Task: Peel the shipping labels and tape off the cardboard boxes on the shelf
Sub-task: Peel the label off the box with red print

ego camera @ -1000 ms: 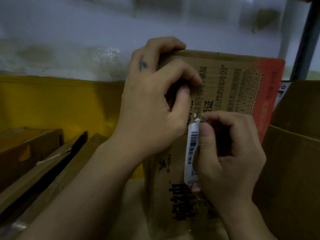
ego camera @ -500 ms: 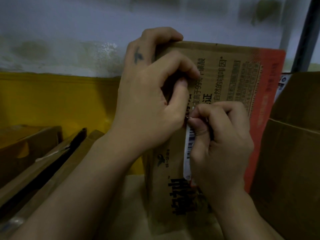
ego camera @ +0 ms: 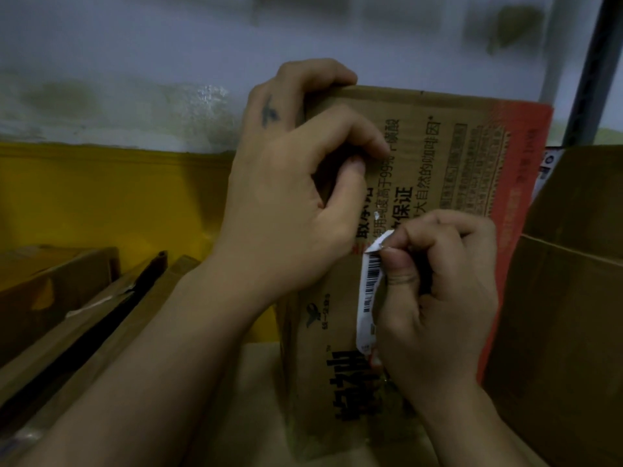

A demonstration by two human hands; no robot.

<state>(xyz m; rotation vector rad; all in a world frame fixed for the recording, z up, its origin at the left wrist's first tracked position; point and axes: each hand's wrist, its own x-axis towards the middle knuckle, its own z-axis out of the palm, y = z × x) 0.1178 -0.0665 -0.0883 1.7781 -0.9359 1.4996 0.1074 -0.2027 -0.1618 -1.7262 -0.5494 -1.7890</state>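
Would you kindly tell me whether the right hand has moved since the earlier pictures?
Yes. The right hand, pinching the barcode label, has shifted slightly down the cardboard box, away from its top edge.

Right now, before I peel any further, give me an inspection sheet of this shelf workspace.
Surface: cardboard sheet under the box; the shelf itself is hidden.
Job's things: printed box upright; barcode label on its face, top corner lifted.
Clutter: more cardboard boxes at left; brown box at right.
Grippers: left hand grips the printed box's top edge; right hand pinches the barcode label.
Cables: nothing seen.
Surroundings: stained white wall, yellow band below it, dark post at right.
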